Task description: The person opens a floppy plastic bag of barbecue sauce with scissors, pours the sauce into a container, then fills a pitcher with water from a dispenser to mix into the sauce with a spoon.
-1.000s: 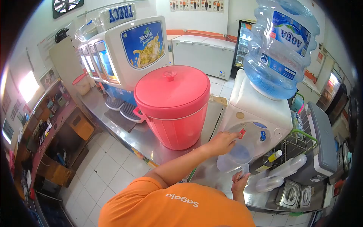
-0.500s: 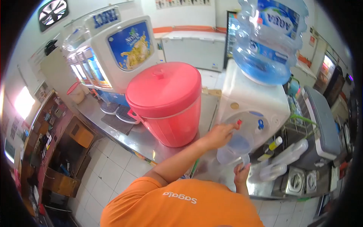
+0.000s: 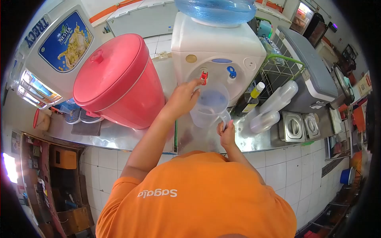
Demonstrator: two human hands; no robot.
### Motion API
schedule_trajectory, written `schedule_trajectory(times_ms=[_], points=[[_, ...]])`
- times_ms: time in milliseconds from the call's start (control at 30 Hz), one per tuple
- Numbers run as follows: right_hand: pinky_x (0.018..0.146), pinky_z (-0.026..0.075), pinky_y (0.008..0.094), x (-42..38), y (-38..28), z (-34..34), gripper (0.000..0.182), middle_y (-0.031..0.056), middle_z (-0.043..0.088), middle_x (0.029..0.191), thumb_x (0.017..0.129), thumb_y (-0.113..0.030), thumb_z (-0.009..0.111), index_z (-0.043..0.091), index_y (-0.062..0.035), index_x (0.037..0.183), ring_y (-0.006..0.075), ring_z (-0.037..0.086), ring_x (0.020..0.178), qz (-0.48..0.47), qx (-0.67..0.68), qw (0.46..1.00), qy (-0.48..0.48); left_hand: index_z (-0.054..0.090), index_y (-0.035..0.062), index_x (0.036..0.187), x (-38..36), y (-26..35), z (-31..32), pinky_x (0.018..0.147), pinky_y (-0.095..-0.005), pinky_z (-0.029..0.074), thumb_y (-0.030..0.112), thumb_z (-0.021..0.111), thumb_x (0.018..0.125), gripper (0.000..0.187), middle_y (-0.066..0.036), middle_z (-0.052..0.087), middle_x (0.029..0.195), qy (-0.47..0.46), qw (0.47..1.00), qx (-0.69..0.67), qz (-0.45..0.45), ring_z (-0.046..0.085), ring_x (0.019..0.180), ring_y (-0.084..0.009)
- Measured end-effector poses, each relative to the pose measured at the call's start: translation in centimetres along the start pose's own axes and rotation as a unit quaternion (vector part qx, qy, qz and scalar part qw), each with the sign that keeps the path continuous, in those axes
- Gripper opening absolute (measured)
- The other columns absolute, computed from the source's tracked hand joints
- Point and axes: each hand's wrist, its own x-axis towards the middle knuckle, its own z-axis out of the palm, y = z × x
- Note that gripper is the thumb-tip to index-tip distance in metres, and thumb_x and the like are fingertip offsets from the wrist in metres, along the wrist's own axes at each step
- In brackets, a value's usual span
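My left hand point(image 3: 183, 99) reaches to the white water dispenser point(image 3: 219, 41), its fingertips on the red tap point(image 3: 204, 77). The thumb stands apart below the stretched fingers. A clear plastic jug point(image 3: 206, 115) is tilted under the taps, its mouth just below the red one. Wrapped round the jug's handle are the fingers of my right hand point(image 3: 227, 135). Right of the red tap sits a blue tap point(image 3: 231, 72). The blue water bottle point(image 3: 216, 10) rests upside down on the dispenser, its upper part out of frame.
To the left stands a large red lidded bucket point(image 3: 127, 91), with a drink machine point(image 3: 65, 43) beyond it. On the right are a dark bottle with a yellow neck point(image 3: 250, 101), stacked plastic cups point(image 3: 279, 97), lidded metal containers point(image 3: 293, 127) and a grey cooler box point(image 3: 307, 67).
The view has swung right and down, so the dispenser and bucket appear farther left. My left hand stays at the red tap, and my right hand still holds the jug.
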Motion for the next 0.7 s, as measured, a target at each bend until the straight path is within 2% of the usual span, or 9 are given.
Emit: schedule_trajectory(times_ms=[233, 267, 333, 433, 500, 533, 633, 700], points=[[0.043, 0.019, 0.0257, -0.02, -0.21, 0.05, 0.062, -0.0022, 0.028, 0.048, 0.091, -0.059, 0.027, 0.032, -0.0107, 0.052, 0.01, 0.028, 0.043, 0.026, 0.005, 1.0, 0.011, 0.05, 0.0001, 0.115, -0.05, 0.3, -0.23, 0.08, -0.0351, 0.046, 0.005, 0.048, 0.086, 0.03, -0.016, 0.06, 0.112, -0.004, 1.0, -0.003, -0.001, 0.059, 0.096, -0.0336], [0.043, 0.019, 0.0255, 0.06, -0.16, -0.07, 0.062, -0.002, 0.027, 0.047, 0.09, -0.06, 0.028, 0.033, -0.0107, 0.054, 0.0102, 0.025, 0.042, 0.012, 0.015, 1.0, -0.01, 0.05, 0.0001, 0.115, -0.06, 0.4, -0.22, 0.08, -0.0351, 0.046, 0.005, 0.048, 0.086, 0.03, -0.016, 0.06, 0.112, -0.003, 1.0, -0.006, -0.007, 0.059, 0.096, -0.0336], [0.043, 0.018, 0.0252, 0.2, 0.03, -0.21, 0.061, -0.0019, 0.026, 0.046, 0.089, -0.062, 0.03, 0.034, -0.0108, 0.056, 0.0103, 0.023, 0.041, 0.004, 0.023, 0.999, -0.033, 0.053, 0.0012, 0.107, -0.04, 0.49, -0.02, 0.08, -0.0432, 0.045, 0.007, 0.051, 0.083, 0.025, -0.019, 0.062, 0.1, 0.024, 1.0, -0.01, 0.005, 0.057, 0.091, -0.0382], [0.043, 0.018, 0.0251, -0.07, -0.34, 0.2, 0.061, -0.002, 0.025, 0.046, 0.089, -0.061, 0.03, 0.033, -0.0107, 0.055, 0.0103, 0.021, 0.041, -0.007, 0.003, 1.0, -0.023, 0.053, 0.0015, 0.107, -0.14, -0.16, 0.44, 0.079, -0.0431, 0.045, 0.008, 0.051, 0.083, 0.025, -0.019, 0.062, 0.099, 0.039, 0.999, -0.021, 0.003, 0.057, 0.091, -0.038], [0.044, 0.019, 0.0253, -0.01, -0.68, 0.48, 0.061, -0.0021, 0.028, 0.048, 0.091, -0.059, 0.027, 0.032, -0.0112, 0.054, 0.0102, 0.028, 0.043, 0.012, 0.029, 0.999, -0.006, 0.053, 0.0018, 0.107, -0.18, -0.29, 0.38, 0.08, -0.0431, 0.045, 0.008, 0.052, 0.083, 0.025, -0.019, 0.062, 0.099, 0.039, 0.999, -0.013, 0.0, 0.057, 0.091, -0.0377], [0.043, 0.018, 0.0247, 0.04, -0.51, 0.36, 0.06, -0.0019, 0.024, 0.046, 0.09, -0.061, 0.03, 0.033, -0.0112, 0.055, 0.0101, 0.02, 0.041, -0.002, 0.049, 0.998, -0.038, 0.054, 0.0021, 0.107, -0.21, -0.3, 0.33, 0.08, -0.043, 0.045, 0.009, 0.052, 0.083, 0.025, -0.019, 0.062, 0.099, 0.036, 0.999, -0.006, 0.005, 0.057, 0.092, -0.0373], [0.044, 0.018, 0.0246, 0.18, -0.18, 0.13, 0.059, -0.002, 0.025, 0.046, 0.089, -0.061, 0.031, 0.034, -0.0114, 0.057, 0.01, 0.02, 0.041, 0.01, 0.065, 0.997, -0.039, 0.053, 0.0026, 0.114, -0.19, -0.36, 0.17, 0.08, -0.0377, 0.048, 0.006, 0.049, 0.085, 0.029, -0.017, 0.06, 0.108, -0.004, 0.999, 0.017, -0.032, 0.059, 0.096, -0.034], [0.044, 0.018, 0.0247, 0.18, -0.25, 0.22, 0.059, -0.0021, 0.025, 0.046, 0.089, -0.062, 0.031, 0.034, -0.0114, 0.058, 0.01, 0.02, 0.041, 0.012, 0.062, 0.997, -0.037, 0.053, 0.0025, 0.113, -0.28, 0.08, 0.02, 0.08, -0.0377, 0.048, 0.005, 0.049, 0.085, 0.029, -0.017, 0.06, 0.108, 0.004, 1.0, 0.01, -0.027, 0.059, 0.096, -0.0337]])
